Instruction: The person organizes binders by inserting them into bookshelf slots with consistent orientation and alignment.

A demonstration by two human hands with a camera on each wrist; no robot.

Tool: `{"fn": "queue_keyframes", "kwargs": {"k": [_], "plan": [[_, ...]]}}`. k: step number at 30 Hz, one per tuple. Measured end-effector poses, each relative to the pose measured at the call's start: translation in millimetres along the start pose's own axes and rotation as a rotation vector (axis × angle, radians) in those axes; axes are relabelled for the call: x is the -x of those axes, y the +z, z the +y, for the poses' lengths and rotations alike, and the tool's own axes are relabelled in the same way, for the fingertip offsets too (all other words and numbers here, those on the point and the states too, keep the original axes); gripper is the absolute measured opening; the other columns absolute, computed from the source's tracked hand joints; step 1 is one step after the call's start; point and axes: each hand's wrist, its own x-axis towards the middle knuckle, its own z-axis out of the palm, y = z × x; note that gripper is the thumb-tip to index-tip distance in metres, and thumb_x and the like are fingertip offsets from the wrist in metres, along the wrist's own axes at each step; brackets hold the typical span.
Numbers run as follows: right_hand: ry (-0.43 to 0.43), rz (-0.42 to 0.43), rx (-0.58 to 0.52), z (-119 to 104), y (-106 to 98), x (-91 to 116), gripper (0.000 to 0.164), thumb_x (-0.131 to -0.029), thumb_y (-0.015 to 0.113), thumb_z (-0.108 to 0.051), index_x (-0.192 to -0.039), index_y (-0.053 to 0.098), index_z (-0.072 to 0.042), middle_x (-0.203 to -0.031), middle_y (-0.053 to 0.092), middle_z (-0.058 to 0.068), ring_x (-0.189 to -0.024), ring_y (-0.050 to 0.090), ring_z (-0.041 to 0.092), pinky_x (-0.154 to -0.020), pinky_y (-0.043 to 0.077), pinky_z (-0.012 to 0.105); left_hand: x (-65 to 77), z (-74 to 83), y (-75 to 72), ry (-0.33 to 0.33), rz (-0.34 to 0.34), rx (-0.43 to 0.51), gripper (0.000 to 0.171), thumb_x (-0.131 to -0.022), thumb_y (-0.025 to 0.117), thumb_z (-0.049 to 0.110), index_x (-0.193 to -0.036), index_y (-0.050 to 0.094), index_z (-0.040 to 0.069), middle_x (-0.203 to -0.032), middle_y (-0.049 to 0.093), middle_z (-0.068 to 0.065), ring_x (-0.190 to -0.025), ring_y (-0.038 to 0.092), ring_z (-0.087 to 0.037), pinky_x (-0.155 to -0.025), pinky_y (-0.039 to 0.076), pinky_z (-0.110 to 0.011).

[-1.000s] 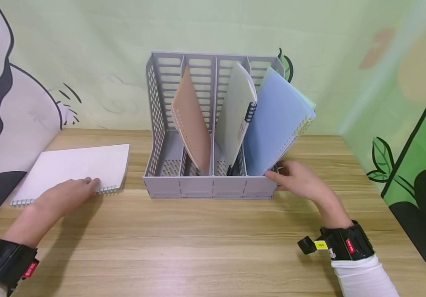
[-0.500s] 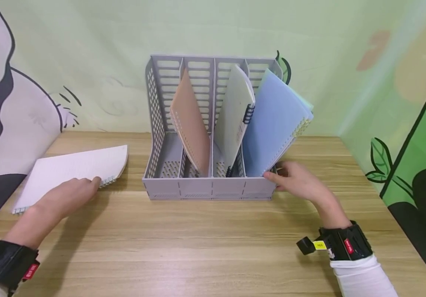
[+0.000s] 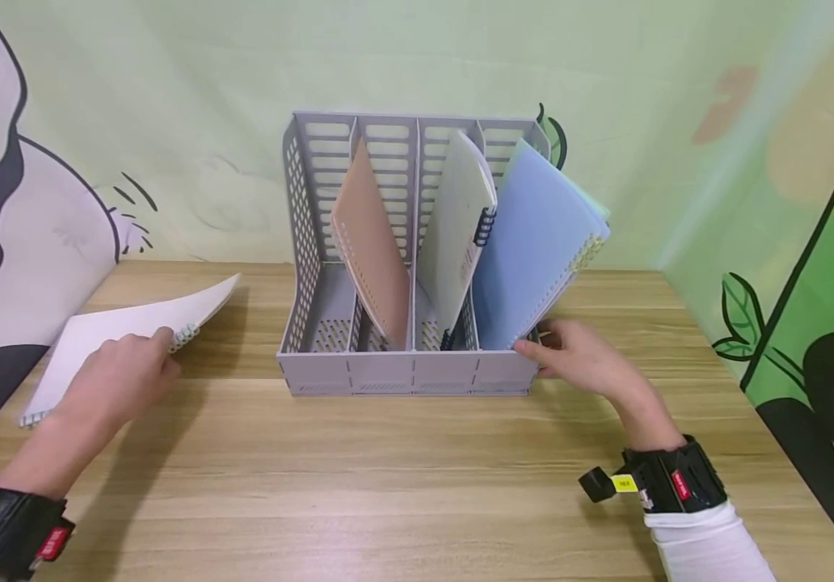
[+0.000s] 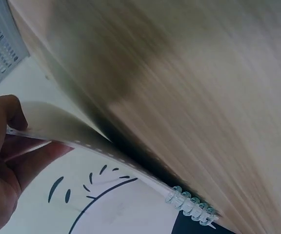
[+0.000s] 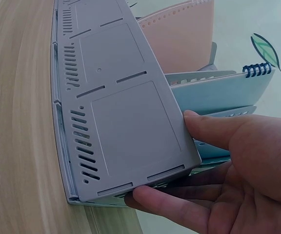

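Note:
My left hand [image 3: 122, 376] pinches a white spiral notebook [image 3: 126, 319] by its ring-bound edge, at the left of the table. The notebook's right end is raised and bent, while its left end stays low over the wood. In the left wrist view, thumb and fingers of the left hand [image 4: 4, 161] hold the notebook edge, with clear rings [image 4: 194, 207] farther along. My right hand [image 3: 587, 356] grips the front right corner of a grey file organizer [image 3: 381, 373]. The right wrist view shows the thumb on its rim and the fingers along its side.
In the organizer lean a brown notebook [image 3: 376, 250], a pale grey-green notebook [image 3: 453, 238] with black rings, and a blue notebook [image 3: 529, 250] with a greenish one behind it. Its leftmost compartment shows a bare perforated floor. A printed cloth [image 3: 206, 145] hangs behind the wooden table [image 3: 388, 485].
My left hand has taken hold of the white notebook's ring edge and lifted its right end, drawing back slightly left. The right hand stays at the organizer's corner.

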Motion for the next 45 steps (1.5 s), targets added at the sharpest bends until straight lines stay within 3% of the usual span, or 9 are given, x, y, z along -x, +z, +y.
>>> {"fn": "queue_keyframes", "kwargs": {"k": [7,11,17,29,39,45], "plan": [[-0.002,-0.002,-0.009,0.3,0.4,0.0,0.056,-0.106,0.061,-0.029,-0.139,0.05,0.015,-0.126,0.063,0.031,-0.102,0.07,0.033,-0.079,0.062,0.043,4.4,9.2,-7.1,-0.045,0.243,0.041,0.011,-0.083,0.06,0.003,-0.078,0.05,0.0,-0.07,0.048,-0.015,-0.048,0.046,-0.039,-0.044,0.039,-0.06],[-0.001,0.0,-0.006,0.9,0.4,-0.5,0.055,-0.106,0.061,-0.028,-0.138,0.051,0.015,-0.125,0.063,0.031,-0.102,0.07,0.034,-0.079,0.062,0.043,6.2,15.1,-11.6,-0.05,0.332,0.058,0.007,-0.082,0.06,0.002,-0.082,0.054,-0.003,-0.077,0.049,-0.018,-0.052,0.047,-0.04,-0.046,0.04,-0.061],[-0.004,0.005,0.009,1.6,0.0,-0.7,0.055,-0.106,0.061,-0.028,-0.137,0.052,0.015,-0.124,0.064,0.031,-0.099,0.07,0.033,-0.078,0.062,0.042,7.7,27.8,-21.3,-0.011,0.453,0.067,0.006,-0.08,0.06,-0.004,-0.079,0.054,-0.003,-0.074,0.05,-0.016,-0.052,0.049,-0.037,-0.043,0.041,-0.06],[-0.007,0.004,0.004,0.5,-0.1,-0.6,0.053,-0.105,0.062,-0.028,-0.136,0.054,0.014,-0.119,0.067,0.028,-0.096,0.071,0.031,-0.075,0.062,0.037,5.2,46.2,-34.4,0.073,0.572,0.069,0.008,-0.079,0.061,-0.008,-0.079,0.053,-0.004,-0.072,0.049,-0.016,-0.049,0.051,-0.038,-0.041,0.044,-0.059],[-0.002,0.002,-0.012,3.4,0.4,-1.3,0.055,-0.105,0.062,-0.029,-0.138,0.051,0.015,-0.123,0.064,0.03,-0.098,0.071,0.032,-0.077,0.062,0.04,2.6,52.4,-40.5,0.061,0.635,0.076,0.011,-0.08,0.062,-0.008,-0.078,0.052,-0.003,-0.076,0.055,-0.02,-0.058,0.054,-0.041,-0.048,0.046,-0.062],[-0.004,0.006,-0.02,4.7,0.7,-1.4,0.057,-0.105,0.062,-0.029,-0.139,0.05,0.015,-0.124,0.064,0.03,-0.101,0.07,0.033,-0.078,0.062,0.041,2.5,56.0,-43.0,0.058,0.729,0.102,0.005,-0.081,0.06,-0.007,-0.079,0.056,-0.006,-0.081,0.058,-0.022,-0.067,0.06,-0.04,-0.054,0.048,-0.054]]}}
